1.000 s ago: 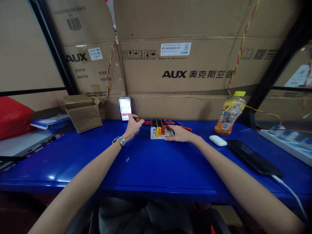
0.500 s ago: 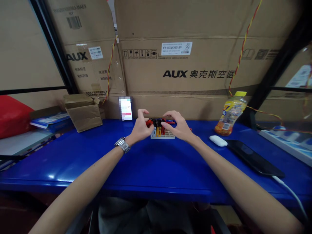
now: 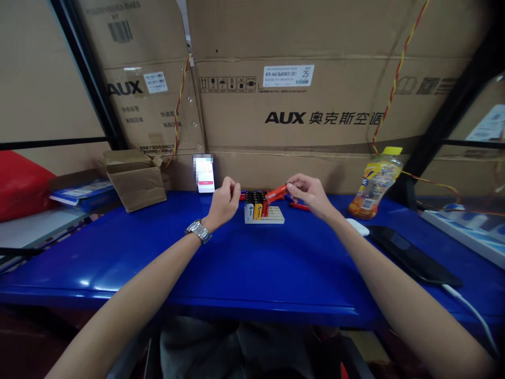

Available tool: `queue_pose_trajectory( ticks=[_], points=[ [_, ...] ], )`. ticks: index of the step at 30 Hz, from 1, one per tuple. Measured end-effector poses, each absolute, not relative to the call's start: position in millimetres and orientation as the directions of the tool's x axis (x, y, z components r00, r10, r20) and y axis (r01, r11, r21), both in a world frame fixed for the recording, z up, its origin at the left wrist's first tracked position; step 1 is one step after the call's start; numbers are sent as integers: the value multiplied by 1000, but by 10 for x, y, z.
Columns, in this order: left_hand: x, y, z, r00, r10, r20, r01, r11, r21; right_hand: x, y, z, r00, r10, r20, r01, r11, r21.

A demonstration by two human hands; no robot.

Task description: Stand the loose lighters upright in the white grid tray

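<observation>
A white gridded tray (image 3: 276,217) stands near the back of the blue table, with several upright lighters (image 3: 257,210) in white, yellow and red filling its left side. Between the thumb and fingers of my right hand (image 3: 310,193) is a red lighter (image 3: 277,194), tilted, its far end over the tray's right part. My left hand (image 3: 225,202) is just left of the tray, its fingers curled together; what they hold, if anything, is hidden. Loose red lighters (image 3: 300,206) lie behind and right of the tray, partly covered.
A lit phone (image 3: 205,173) leans on the cardboard at the back, right of an open brown box (image 3: 136,181). On the right are a drink bottle (image 3: 374,184), a white earphone case (image 3: 358,227) and a black device (image 3: 414,255) with a white cable. The cardboard wall (image 3: 236,126) closes the back.
My hands have moved apart from over the tray. My left hand has curled its fingers and drawn left; my right hand has shifted right and now holds a red lighter.
</observation>
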State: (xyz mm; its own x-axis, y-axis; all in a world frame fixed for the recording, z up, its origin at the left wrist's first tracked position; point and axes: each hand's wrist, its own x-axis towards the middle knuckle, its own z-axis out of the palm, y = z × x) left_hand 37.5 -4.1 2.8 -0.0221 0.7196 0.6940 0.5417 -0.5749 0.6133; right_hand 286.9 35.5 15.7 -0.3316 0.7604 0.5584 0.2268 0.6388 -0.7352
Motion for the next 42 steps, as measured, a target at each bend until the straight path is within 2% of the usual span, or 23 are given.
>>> queue_pose_trajectory(
  ticks=[3,5,10,16,21,24,29,34,36,42],
  points=[
    [273,74,-32,-36,717,696,644,-516,565,2924,415,63,-459,788,410,295,570,-766],
    [207,148,-85,-20,728,686,729,-459,508,2873,437,-16,-486,783,388,346,580,-737],
    [78,264,-186,-9,773,634,846,-332,416,2709,428,-111,-496,726,477,418,681,-602],
    [15,302,-241,1,844,537,900,-234,367,2627,298,-22,-543,678,496,387,726,-569],
    [3,428,-353,110,865,489,921,-274,278,2761,367,33,-451,700,554,469,713,-520],
    [35,561,-404,185,850,493,926,-319,204,3004,549,-22,-363,704,611,615,673,-410],
    [146,722,-414,304,866,397,895,-402,192,3346,820,-233,-436,763,478,793,577,-197],
    [137,617,-388,321,882,345,897,-399,187,3330,849,-317,-407,870,276,907,420,14],
    [83,504,-376,314,884,347,905,-389,172,3289,819,-294,-402,885,236,914,401,55],
    [-21,109,-328,356,860,366,884,-437,167,3294,824,-299,-333,923,193,943,327,63]
  ],
)
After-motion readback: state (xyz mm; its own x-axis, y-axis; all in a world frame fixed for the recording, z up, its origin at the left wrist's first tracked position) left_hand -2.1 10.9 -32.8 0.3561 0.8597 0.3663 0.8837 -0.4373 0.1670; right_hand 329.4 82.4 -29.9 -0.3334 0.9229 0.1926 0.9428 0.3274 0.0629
